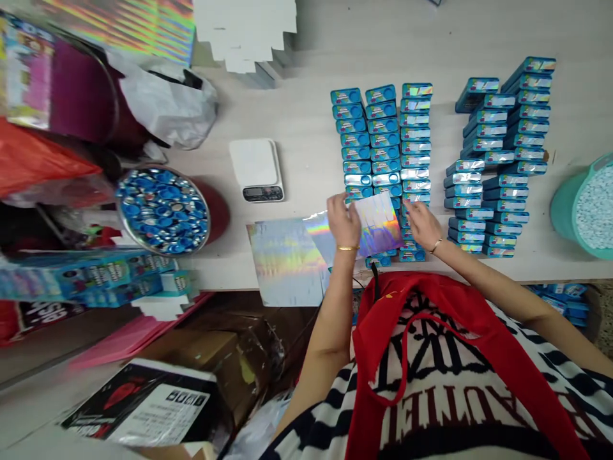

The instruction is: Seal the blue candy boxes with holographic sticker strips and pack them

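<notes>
My left hand (343,222) is closed on the edge of a shiny holographic sticker sheet (378,225), which is tilted over the near ends of the blue box columns. Rows of small slits or labels show on that sheet. Beneath its left part, a larger holographic sheet (287,262) lies across the table edge. My right hand (423,226) has its fingers pinched together beside a column of small blue boxes (416,147); what is between the fingertips is too small to make out. Two more columns of blue boxes (382,124) stand to the left, and most box tops there lack a shiny strip.
More blue boxes (493,166) stand in staggered columns on the right, near a teal bucket (567,211) of white pellets. On the left are a white digital scale (256,167), a bucket (218,214) of blue round pieces and a white plastic bag (167,102). Stacked white card (249,29) lies behind.
</notes>
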### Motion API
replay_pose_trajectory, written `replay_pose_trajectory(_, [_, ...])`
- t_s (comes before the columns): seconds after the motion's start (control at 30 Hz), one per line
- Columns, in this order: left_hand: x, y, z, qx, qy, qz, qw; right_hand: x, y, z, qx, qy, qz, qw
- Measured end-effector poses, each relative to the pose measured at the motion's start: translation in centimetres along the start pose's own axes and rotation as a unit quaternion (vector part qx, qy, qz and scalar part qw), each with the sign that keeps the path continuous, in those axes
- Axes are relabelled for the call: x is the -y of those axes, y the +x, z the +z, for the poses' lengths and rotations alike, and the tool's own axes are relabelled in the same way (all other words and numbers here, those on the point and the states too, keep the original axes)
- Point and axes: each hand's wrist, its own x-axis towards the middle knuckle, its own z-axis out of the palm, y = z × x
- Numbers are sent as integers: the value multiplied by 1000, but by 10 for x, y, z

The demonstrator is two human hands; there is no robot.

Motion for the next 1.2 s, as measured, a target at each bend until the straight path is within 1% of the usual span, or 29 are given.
replay_pose_trajectory(0.03, [16, 9, -10, 0, 23, -16, 1000, 17, 15, 4, 25, -19, -30, 999])
replay_pose_trajectory(0.07, [32, 16, -18, 14, 50, -31, 998, 32, 29, 11, 52, -42, -52, 996])
replay_pose_trajectory(0.13, [56, 26, -27, 75, 101, -48, 991, 58, 53, 26, 110, -87, -80, 987])
replay_pose_trajectory(0.2, [71, 28, -29, 148, 137, -35, 979, 71, 68, 41, 161, -125, -88, 975])
replay_pose_trajectory(0.23, [75, 27, -28, 174, 149, -19, 973, 74, 73, 46, 178, -139, -90, 970])
replay_pose_trajectory(0.3, [80, 24, -26, 200, 168, 16, 965, 73, 77, 53, 194, -157, -93, 964])
replay_pose_trajectory(0.4, [81, 17, -24, 201, 179, 50, 962, 67, 78, 55, 191, -167, -100, 962])
replay_pose_trajectory(0.5, [80, 6, -28, 186, 153, 62, 969, 65, 76, 57, 183, -172, -98, 963])
replay_pose_trajectory(0.6, [71, -13, -41, 161, 104, 71, 979, 64, 76, 60, 164, -157, -97, 969])
replay_pose_trajectory(0.67, [58, -30, -57, 140, 63, 71, 986, 62, 78, 63, 157, -131, -98, 974])
replay_pose_trajectory(0.7, [49, -40, -66, 120, 39, 60, 990, 60, 79, 63, 157, -113, -97, 976])
replay_pose_trajectory(0.73, [39, -49, -74, 90, 10, 40, 995, 59, 80, 63, 157, -89, -95, 979])
replay_pose_trajectory(0.8, [18, -63, -87, -2, -69, -31, 997, 57, 78, 59, 139, -15, -91, 986])
replay_pose_trajectory(0.83, [7, -68, -91, -49, -121, -74, 989, 57, 75, 55, 116, 37, -87, 989])
replay_pose_trajectory(0.87, [-2, -71, -92, -85, -178, -114, 974, 58, 69, 51, 86, 97, -75, 989])
replay_pose_trajectory(0.9, [-10, -73, -90, -107, -237, -150, 954, 59, 60, 45, 58, 163, -56, 983])
replay_pose_trajectory(0.93, [-18, -74, -86, -116, -291, -180, 933, 60, 49, 39, 41, 229, -28, 972])
replay_pose_trajectory(0.97, [-24, -75, -80, -112, -337, -203, 913, 61, 36, 32, 38, 290, 5, 956])
replay_pose_trajectory(1.03, [-34, -77, -63, -91, -400, -237, 881, 62, 8, 20, 61, 380, 66, 920])
replay_pose_trajectory(1.1, [-42, -83, -41, -61, -440, -264, 856, 59, -20, 10, 75, 424, 102, 897])
replay_pose_trajectory(1.17, [-50, -92, -19, -28, -462, -284, 839, 50, -42, 2, 58, 441, 121, 888])
replay_pose_trajectory(1.2, [-54, -97, -8, -11, -465, -291, 836, 42, -50, -2, 46, 444, 131, 885])
